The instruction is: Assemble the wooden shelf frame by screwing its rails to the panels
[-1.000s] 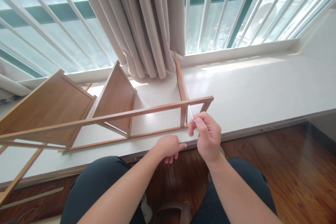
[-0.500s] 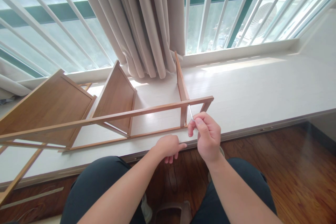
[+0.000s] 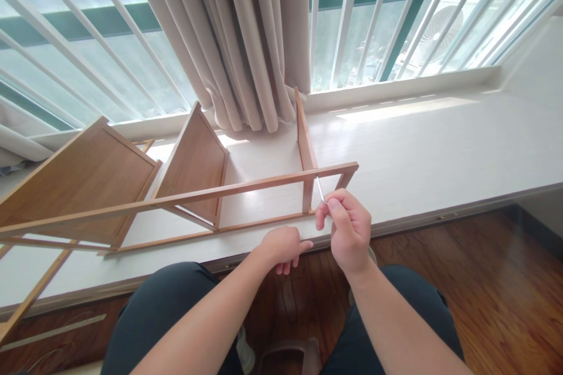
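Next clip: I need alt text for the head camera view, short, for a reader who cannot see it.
A seated person's right hand holds a thin metal tool against the top rail of a wooden shelf frame lying on its side on a white window ledge. The left hand rests at the ledge's front edge; a beige curtain hangs behind.

The light bamboo shelf frame (image 3: 132, 199) runs off the left edge, the thin silver metal tool (image 3: 320, 188) vanishes inside the right hand's (image 3: 349, 228) grip, and the left hand's (image 3: 284, 246) fingertips curl under the tabletop (image 3: 440, 152) edge.
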### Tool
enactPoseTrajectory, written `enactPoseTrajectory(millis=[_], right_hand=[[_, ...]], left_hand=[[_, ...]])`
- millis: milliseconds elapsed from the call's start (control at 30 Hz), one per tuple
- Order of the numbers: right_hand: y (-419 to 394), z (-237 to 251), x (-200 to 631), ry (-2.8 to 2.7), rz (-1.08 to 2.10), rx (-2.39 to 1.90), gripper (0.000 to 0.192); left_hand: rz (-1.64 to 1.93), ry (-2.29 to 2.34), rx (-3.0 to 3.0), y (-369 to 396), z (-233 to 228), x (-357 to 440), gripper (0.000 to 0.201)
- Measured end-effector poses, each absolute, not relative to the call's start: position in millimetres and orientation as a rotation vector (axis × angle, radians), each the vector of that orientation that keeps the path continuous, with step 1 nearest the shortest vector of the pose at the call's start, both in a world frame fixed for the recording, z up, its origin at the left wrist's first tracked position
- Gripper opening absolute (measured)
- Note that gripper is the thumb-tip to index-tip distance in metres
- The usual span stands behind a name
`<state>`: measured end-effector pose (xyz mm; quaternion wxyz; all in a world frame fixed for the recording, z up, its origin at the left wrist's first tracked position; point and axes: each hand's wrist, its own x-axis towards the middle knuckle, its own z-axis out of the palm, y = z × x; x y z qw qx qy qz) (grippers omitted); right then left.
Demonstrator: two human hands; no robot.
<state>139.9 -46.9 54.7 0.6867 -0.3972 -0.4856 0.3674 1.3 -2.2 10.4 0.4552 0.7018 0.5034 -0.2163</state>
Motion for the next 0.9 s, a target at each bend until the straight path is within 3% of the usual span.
enactPoseTrajectory(millis=[900], right_hand=[[-50.0,53.0,140.7,-1.123,0.767,-0.883,0.022]], left_hand=[[-0.539,1.243,1.756,-0.9,9.5,1.4,0.066]])
